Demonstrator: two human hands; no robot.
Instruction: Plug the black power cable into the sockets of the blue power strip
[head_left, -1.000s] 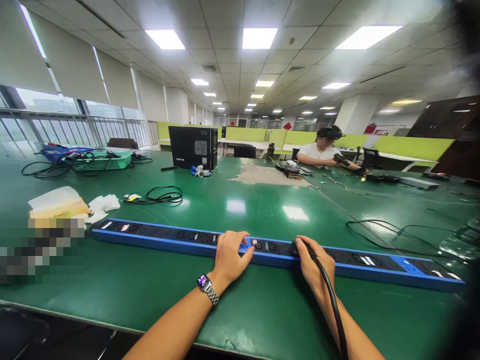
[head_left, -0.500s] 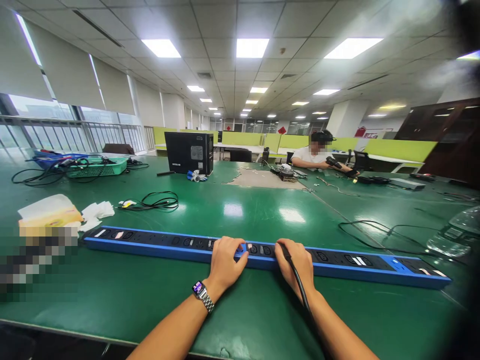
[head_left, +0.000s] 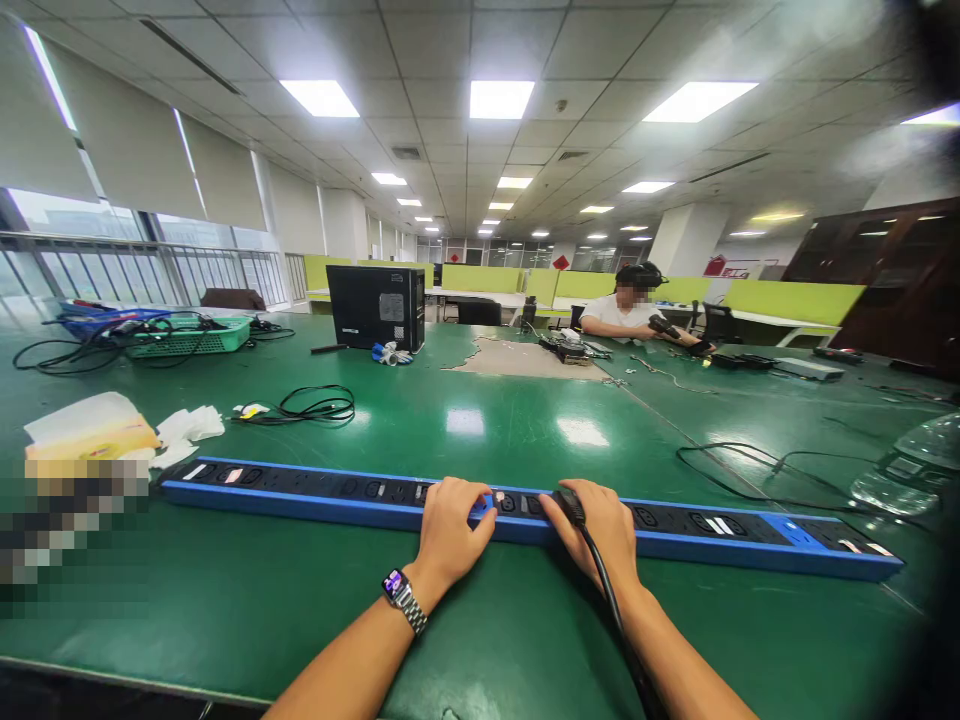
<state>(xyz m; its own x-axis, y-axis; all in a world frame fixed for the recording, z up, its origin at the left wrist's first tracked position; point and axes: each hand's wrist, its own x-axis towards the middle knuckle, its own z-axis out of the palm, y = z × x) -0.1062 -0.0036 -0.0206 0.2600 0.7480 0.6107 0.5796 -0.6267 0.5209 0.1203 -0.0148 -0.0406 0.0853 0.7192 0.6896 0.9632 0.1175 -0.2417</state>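
A long blue and black power strip (head_left: 300, 498) lies across the green table in front of me, with rows of sockets on top. My left hand (head_left: 448, 530) is closed around its middle, fingers over the top and far side, thumb at the near edge. A watch (head_left: 403, 600) is on that wrist. Just right of it, my right hand (head_left: 609, 535) holds a black plug (head_left: 571, 508) against the strip's top. From the plug a thick black cable (head_left: 611, 605) runs down over my wrist. The plug's contact end is hidden, so I cannot tell how deep it sits.
Coiled black cable (head_left: 315, 403), tissues (head_left: 187, 430) and a yellow packet (head_left: 94, 425) lie to the left. A green basket (head_left: 191, 338) and a black computer case (head_left: 375, 308) stand behind. At right are a loose cable (head_left: 720, 455) and clear bottle (head_left: 919, 465). A co-worker (head_left: 619, 315) sits across.
My right hand has shifted slightly and its fingers sit differently around the plug, showing more of it. My left hand stays on the strip. The view has moved a little.
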